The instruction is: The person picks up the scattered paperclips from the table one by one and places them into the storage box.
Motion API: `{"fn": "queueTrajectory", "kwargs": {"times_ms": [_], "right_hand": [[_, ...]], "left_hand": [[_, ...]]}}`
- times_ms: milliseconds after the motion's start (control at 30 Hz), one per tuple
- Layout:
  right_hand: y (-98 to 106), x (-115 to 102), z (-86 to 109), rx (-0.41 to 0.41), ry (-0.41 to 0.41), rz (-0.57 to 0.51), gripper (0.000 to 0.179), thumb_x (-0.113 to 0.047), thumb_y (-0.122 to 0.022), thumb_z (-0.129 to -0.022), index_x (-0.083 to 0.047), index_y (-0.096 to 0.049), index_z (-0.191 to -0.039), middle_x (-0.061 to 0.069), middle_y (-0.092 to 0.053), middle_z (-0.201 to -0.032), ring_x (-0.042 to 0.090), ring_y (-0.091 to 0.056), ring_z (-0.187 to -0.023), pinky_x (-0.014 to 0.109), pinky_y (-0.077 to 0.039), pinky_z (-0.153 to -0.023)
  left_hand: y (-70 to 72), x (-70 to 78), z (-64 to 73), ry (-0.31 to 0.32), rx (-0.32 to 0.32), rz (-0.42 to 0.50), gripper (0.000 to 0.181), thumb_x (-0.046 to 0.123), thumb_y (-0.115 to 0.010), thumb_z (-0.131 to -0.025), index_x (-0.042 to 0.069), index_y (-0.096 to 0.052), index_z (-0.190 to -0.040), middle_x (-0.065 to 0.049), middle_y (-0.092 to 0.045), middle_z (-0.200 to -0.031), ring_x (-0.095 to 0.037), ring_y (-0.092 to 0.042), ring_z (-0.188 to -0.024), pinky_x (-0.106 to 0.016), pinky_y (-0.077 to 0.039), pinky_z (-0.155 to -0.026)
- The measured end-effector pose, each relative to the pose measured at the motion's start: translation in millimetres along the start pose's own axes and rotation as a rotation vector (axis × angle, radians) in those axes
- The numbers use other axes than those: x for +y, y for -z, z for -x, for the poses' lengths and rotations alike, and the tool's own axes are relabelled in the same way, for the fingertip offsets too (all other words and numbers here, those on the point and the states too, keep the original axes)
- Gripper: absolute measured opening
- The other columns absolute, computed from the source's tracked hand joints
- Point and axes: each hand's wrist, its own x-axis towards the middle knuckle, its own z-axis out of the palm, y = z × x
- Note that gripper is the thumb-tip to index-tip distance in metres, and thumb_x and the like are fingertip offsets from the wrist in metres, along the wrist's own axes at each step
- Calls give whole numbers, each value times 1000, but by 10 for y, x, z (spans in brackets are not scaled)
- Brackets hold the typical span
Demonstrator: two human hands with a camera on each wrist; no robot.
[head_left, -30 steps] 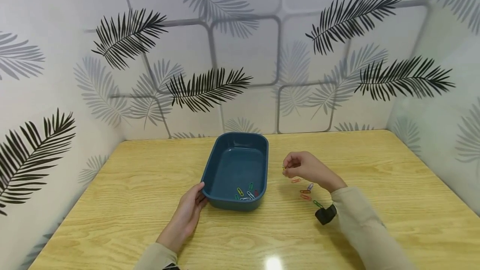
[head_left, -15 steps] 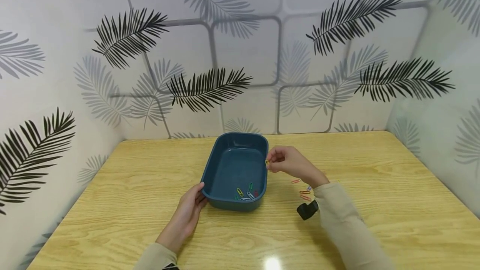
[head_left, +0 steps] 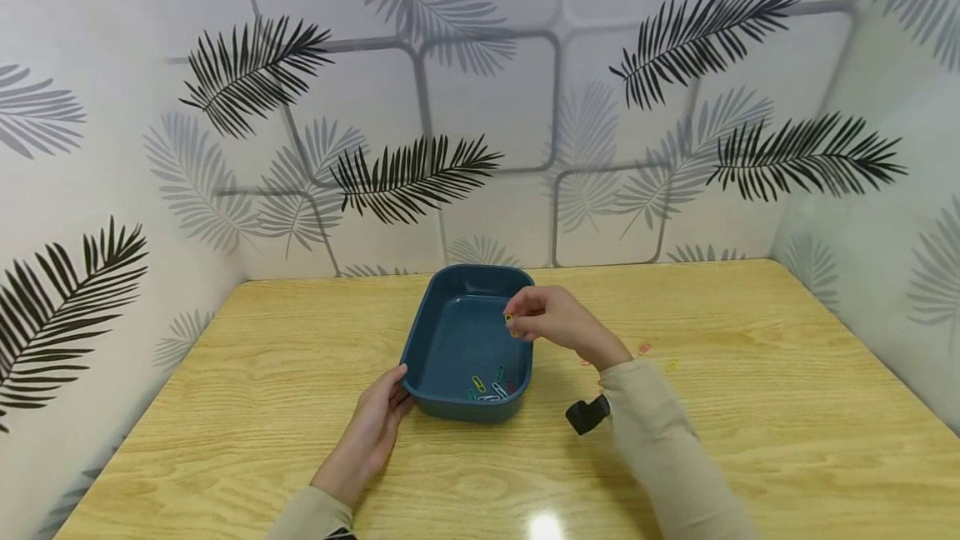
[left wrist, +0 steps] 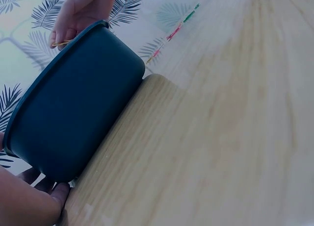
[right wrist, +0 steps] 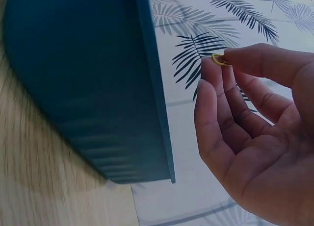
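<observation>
A dark blue plastic bin [head_left: 468,412] stands on the table with several coloured paper clips inside, gathered at its near end; a yellow paper clip [head_left: 478,383] lies among them. At the near left corner my left hand [head_left: 375,422] holds the bin, thumb over the rim and fingers against the outer wall and base. Above the bin's right side, my right hand [head_left: 558,322] pinches another yellow paper clip [right wrist: 219,60] between thumb and fingertips. The right wrist view shows this clip clear of the rim, its loop sticking out.
On the wooden table [head_left: 750,407], right of the bin, lie loose paper clips, including a pinkish one [head_left: 644,348] and a yellow one [head_left: 671,365]. My right forearm partly covers others. A black wrist camera [head_left: 587,415] hangs at my right cuff. Leaf-patterned walls enclose the table.
My right hand has carried the yellow paper clip leftward from over the loose clips, across the bin's right rim, to above its inside. My left hand and the bin have stayed put.
</observation>
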Motion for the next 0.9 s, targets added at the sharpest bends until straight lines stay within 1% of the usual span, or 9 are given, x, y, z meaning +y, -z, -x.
{"fn": "queueTrajectory", "kwargs": {"times_ms": [133, 300, 533, 733, 900], "right_hand": [[-39, -29, -40, -7, 4, 10, 13, -9, -64, -92, -2, -65, -102, 7, -66, -91, 23, -65, -86, 40, -55, -77], [-52, -54, -37, -12, -3, 15, 12, -9, -64, -93, -2, -66, -103, 7, -67, -92, 21, -65, -85, 36, -55, -76], [-43, -55, -26, -33, -7, -1, 14, -7, -64, -92, 2, -65, -103, 7, -67, -93, 26, -64, -88, 42, -55, -80], [-44, -51, -27, -36, -9, -1, 17, -5, -64, -92, 5, -64, -105, 6, -67, -94, 26, -64, -89, 42, -54, -80], [-38, -34, -24, -38, 4, -10, 14, -5, -64, -92, 3, -66, -104, 13, -67, -97, 32, -63, -93, 43, -54, -81]], "left_hand": [[-2, 5, -1, 7, 0, 10, 51, 21, -43, -103, -11, -36, -142, -25, -38, -144, -30, -36, -132, -38, -29, -109], [-2, 2, -1, 7, -4, 15, 51, 21, -43, -103, -11, -35, -142, -26, -36, -145, -31, -34, -133, -39, -27, -111], [-4, 10, 2, 2, -5, 8, 52, 23, -43, -103, -11, -35, -142, -25, -37, -144, -30, -35, -132, -38, -28, -110], [1, 10, 10, 3, -13, 3, 52, 23, -43, -103, -10, -35, -142, -25, -37, -145, -30, -35, -133, -38, -28, -110], [5, 2, 4, 1, -11, -5, 51, 23, -43, -103, -9, -37, -142, -24, -39, -143, -28, -38, -129, -35, -32, -107]]}}
